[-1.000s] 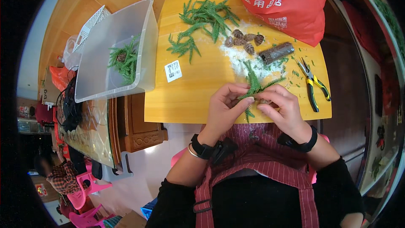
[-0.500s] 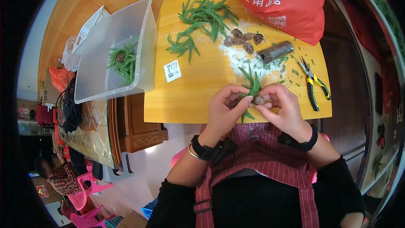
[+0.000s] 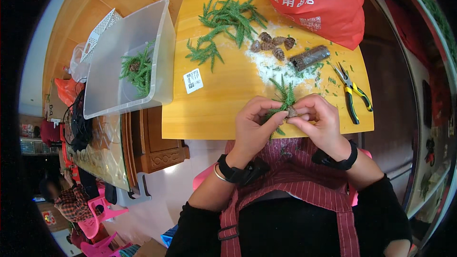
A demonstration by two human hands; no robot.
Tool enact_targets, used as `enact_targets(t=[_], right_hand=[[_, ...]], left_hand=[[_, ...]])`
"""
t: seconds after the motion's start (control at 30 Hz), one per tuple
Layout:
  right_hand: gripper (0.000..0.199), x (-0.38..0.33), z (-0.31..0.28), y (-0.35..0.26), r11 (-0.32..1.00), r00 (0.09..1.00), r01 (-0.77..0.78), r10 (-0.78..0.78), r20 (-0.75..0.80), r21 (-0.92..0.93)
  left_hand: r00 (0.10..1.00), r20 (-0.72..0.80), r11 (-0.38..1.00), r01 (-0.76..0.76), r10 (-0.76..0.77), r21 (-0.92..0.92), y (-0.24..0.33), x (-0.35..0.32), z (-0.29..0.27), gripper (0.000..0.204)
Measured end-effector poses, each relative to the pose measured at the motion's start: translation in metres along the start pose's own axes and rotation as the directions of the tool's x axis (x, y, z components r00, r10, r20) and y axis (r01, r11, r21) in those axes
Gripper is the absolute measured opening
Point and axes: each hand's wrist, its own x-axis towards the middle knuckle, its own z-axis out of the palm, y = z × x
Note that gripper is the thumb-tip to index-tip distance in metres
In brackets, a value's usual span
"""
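Observation:
Near the table's front edge, my left hand [image 3: 256,123] pinches a green artificial pine sprig [image 3: 284,92], its needled tips pointing away from me and some below the fingers. My right hand [image 3: 320,118] closes its fingertips on a small brown pine cone [image 3: 292,112] at the middle of the sprig. Both sets of fingertips meet there and partly hide the cone. Beyond my hands lie several loose pine cones [image 3: 279,54] and a dark brown roll [image 3: 310,57] on white powder. Long-nose pliers [image 3: 351,93] with yellow-black handles rest to the right.
A pile of green sprigs [image 3: 233,16] lies at the table's far side. A red bag [image 3: 316,12] holding pine cones stands far right. Left, a clear plastic bin [image 3: 164,57] contains a finished-looking sprig cluster [image 3: 138,69]. A white label card [image 3: 193,81] lies nearby. Another person [image 3: 71,202] sits far left.
My fingers have shifted slightly around the cone and sprig, and the cone is more covered now. The whole view has moved a little; the other things stay in place.

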Motion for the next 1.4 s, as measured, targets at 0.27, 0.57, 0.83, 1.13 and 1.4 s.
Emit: enact_targets(t=[0.27, 0.57, 0.83, 1.13, 1.4], right_hand=[[0.021, -0.001, -0.001, -0.001, 0.992, 0.995, 0.095, -0.095, -0.007, -0.082], [0.025, 0.002, -0.006, -0.019, 0.923, 0.955, 0.289, -0.297, 0.008, -0.252], [0.026, 0.010, -0.020, -0.051, 0.824, 0.909, 0.411, -0.402, 0.110, -0.389], [0.023, 0.011, -0.039, -0.083, 0.675, 0.824, 0.566, -0.461, 0.330, -0.473], [0.026, 0.007, -0.043, -0.097, 0.697, 0.811, 0.576, -0.423, 0.404, -0.427]], left_hand=[[0.999, 0.041, 0.999, 0.024, -0.026, 0.047, 0.002, -0.001, 0.000, 0.013], [0.992, 0.066, 0.988, 0.112, -0.106, -0.110, 0.010, -0.007, 0.003, 0.020], [0.991, -0.031, 0.988, -0.128, 0.131, 0.085, 0.021, -0.011, 0.013, 0.018], [0.929, 0.200, 0.845, -0.367, 0.311, 0.390, 0.048, -0.018, 0.016, 0.020], [0.832, 0.338, 0.640, -0.555, 0.440, 0.531, 0.069, -0.023, 0.020, 0.022]])
